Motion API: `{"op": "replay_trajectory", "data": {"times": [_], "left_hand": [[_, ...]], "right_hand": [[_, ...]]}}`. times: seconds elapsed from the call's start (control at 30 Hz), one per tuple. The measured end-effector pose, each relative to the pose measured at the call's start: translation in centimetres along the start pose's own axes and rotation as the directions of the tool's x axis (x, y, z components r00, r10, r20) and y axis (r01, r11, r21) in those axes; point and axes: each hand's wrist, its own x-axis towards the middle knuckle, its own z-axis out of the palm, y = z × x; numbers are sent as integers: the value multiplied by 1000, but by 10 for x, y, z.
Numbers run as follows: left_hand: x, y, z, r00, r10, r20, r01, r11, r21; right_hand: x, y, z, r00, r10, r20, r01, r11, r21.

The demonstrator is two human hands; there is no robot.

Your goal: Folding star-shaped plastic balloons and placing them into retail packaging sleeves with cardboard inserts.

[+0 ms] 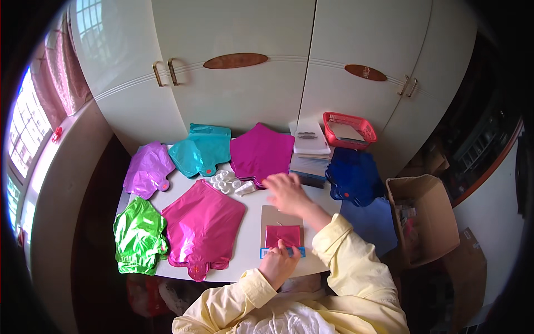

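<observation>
Under the fingers of my left hand (278, 261) lies a folded pink foil balloon (282, 232), a small shiny rectangle. It rests on a grey-brown backing card (272, 216) with a blue strip along its near edge. The fingers of that hand are bent together at the near edge of the foil. My right hand (288, 193) is held over the table beyond the card, fingers stretched to the left and nothing visible in them. Closest to it are the stack of flat magenta foil balloons (262, 151) and a pile of small white rolls (223, 181).
Flat foil balloons lie around: pink (204, 225), green (139, 236), purple (148, 170), teal (201, 151), dark blue (356, 177). Behind stand stacked cards (310, 146) and a red basket (350, 131). An open cardboard box (425, 214) is at the right; white cupboards (233, 33) rise behind.
</observation>
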Motion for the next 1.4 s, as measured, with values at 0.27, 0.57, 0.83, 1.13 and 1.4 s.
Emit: {"op": "replay_trajectory", "data": {"times": [0.27, 0.57, 0.83, 1.13, 1.4], "left_hand": [[-2, -1, -6, 1000, -9, 8, 9, 1000, 23], [0, -7, 0, 1000, -3, 9, 3, 998, -57], [0, -7, -7, 1000, 10, 20, -9, 997, -73], [0, -4, 3, 1000, -19, -9, 19, 999, -40], [0, -6, 2, 999, -22, -32, 20, 999, -37]], "right_hand": [[47, 134, -23, 951, 304, 62, -297, 950, -101], [38, 187, -7, 848, 446, 284, -412, 894, -174], [34, 171, -20, 975, 210, 73, -189, 955, -230], [61, -4, 25, 930, -366, -41, 363, 929, -68], [76, 7, 51, 909, -387, -153, 381, 922, -66]]}}
